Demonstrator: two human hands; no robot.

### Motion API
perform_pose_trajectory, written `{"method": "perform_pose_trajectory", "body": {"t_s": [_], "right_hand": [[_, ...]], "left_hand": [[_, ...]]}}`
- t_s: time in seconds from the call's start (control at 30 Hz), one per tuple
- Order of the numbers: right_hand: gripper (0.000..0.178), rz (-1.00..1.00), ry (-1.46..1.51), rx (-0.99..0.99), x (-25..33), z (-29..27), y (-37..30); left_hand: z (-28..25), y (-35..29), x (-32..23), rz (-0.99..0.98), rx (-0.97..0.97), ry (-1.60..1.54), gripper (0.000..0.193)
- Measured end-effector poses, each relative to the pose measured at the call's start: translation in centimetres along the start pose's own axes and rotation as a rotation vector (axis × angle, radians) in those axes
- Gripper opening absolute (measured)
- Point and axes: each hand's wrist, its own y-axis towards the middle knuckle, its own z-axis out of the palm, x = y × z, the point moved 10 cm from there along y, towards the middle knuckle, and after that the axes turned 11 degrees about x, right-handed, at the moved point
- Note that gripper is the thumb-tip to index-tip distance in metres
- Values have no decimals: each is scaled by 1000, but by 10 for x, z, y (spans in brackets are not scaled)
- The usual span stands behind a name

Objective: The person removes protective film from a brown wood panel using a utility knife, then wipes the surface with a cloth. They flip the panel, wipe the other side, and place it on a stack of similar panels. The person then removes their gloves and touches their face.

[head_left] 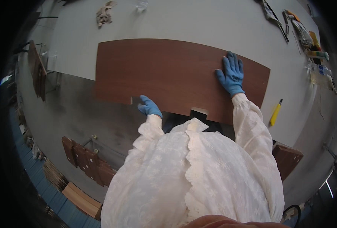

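Note:
A long reddish-brown wood-grain board (157,68) lies flat on the pale tabletop, its near edge jutting past the table toward me. My right hand (233,74), in a blue work glove, rests flat on the board's right part, fingers stretched toward the far edge. Just off the near edge, left of my body, my left hand (150,106) wears the same kind of glove. Its fingers are partly extended and I see nothing in them; whether it touches the board I cannot tell. Small pale patches show along the board's near edge.
A yellow utility knife (275,113) lies right of the board. Crumpled cloth (104,14) and clear plastic (141,5) sit at the far side. Assorted tools (297,28) line the far right. Stacked brown panels (86,161) stand at lower left, another panel (287,159) at lower right.

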Motion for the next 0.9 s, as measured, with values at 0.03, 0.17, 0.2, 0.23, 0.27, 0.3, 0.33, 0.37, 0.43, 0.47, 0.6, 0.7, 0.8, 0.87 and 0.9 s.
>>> {"method": "perform_pose_trajectory", "body": {"t_s": [0.03,0.17,0.2,0.23,0.27,0.3,0.33,0.37,0.43,0.47,0.6,0.7,0.8,0.87,0.9], "right_hand": [[66,6,-8,16,-1,1,1],[63,60,-36,-19,9,-5,5],[62,99,-43,-30,14,-6,6],[61,132,-50,-51,22,-7,9],[60,144,-62,-51,32,-5,14],[59,136,-36,-81,46,-4,23],[59,141,-15,-94,59,0,31],[58,165,0,-85,72,6,39],[58,197,31,-108,97,17,56],[58,232,34,-96,108,25,64],[56,328,-40,-127,132,33,76],[56,341,-29,-94,132,34,78],[55,355,-31,-85,128,32,78],[55,376,-26,-76,126,33,77],[55,387,-35,-55,125,36,78]], "left_hand": [[-18,-10,-26,194,-112,-91,71],[-49,-5,-144,865,-158,85,76],[-52,12,-166,917,-145,61,76],[-53,30,-193,1006,-136,4,77],[-50,53,-217,1028,-130,34,77],[-47,74,-243,1089,-124,38,77],[-42,99,-269,1119,-155,107,79],[-36,121,-296,1175,-191,171,81],[-14,179,-342,1122,-162,306,85],[-1,209,-363,1073,-126,384,87],[25,288,-433,1110,-121,417,94],[43,336,-463,1049,-72,480,99],[69,377,-481,1010,26,558,103],[89,398,-485,1028,144,554,105],[93,400,-488,1102,96,581,95]]}}
